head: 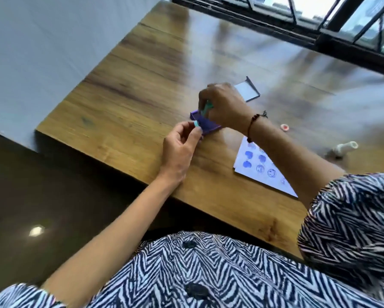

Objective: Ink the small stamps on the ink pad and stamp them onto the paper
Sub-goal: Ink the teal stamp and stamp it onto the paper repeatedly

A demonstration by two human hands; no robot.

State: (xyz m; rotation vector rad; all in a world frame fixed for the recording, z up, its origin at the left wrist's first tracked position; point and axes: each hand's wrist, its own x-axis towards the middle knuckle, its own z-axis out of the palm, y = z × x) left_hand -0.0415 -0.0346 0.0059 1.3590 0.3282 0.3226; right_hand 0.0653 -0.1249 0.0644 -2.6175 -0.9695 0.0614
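A teal stamp (207,107) is pinched by the right hand (222,105) over the purple ink pad (205,123); another small stamp (196,124) is pinched by the left hand (181,147); stamped paper (256,166) lies right.

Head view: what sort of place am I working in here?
Probably a room in a home or office: a wooden table set against a plain wall, beside a dark-framed window, with a glossy dark floor below.

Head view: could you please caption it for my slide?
Right hand presses a teal stamp onto the purple ink pad beside stamped paper.
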